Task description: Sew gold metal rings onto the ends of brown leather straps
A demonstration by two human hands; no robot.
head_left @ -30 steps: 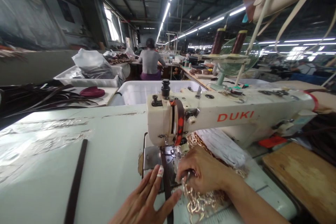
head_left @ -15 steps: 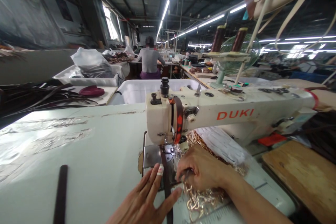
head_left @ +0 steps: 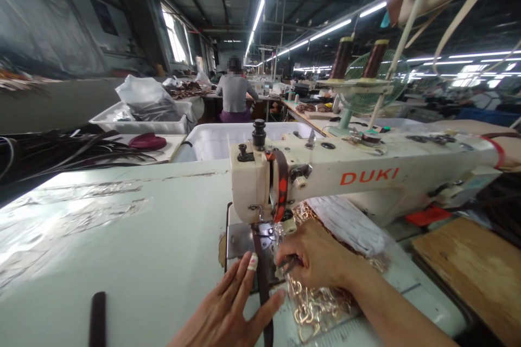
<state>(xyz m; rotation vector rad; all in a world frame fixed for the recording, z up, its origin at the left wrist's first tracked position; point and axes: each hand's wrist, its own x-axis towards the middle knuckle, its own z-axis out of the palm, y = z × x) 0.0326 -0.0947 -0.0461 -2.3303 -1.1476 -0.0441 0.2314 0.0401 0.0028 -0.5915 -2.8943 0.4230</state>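
Observation:
A narrow dark brown strap [head_left: 262,274] runs lengthwise under the needle area of the sewing machine [head_left: 260,184]. My left hand [head_left: 232,298] lies flat along it, fingers stretched out at its left side and the thumb across to its right. A fingertip of that hand wears a white wrap. Just right of the strap, my right hand [head_left: 311,255] is closed around a small dark metal tool [head_left: 290,264], whose kind is mostly hidden by the fingers. Under and beside this hand lies a clear bag of gold-coloured metal hardware [head_left: 311,309]. Another dark strap end [head_left: 98,317] rests at the lower left.
The pale worktable [head_left: 163,249] spreads left of the machine. A white bin [head_left: 211,138] stands behind it. Thread cones [head_left: 341,59] and a green fan [head_left: 358,84] rise at the back right. A wooden board [head_left: 468,265] lies right. Farther off, a person [head_left: 236,95] sits facing away.
The strap end at the lower left has slid toward me. Both hands keep nearly the same place at the machine; the whole view has shifted slightly.

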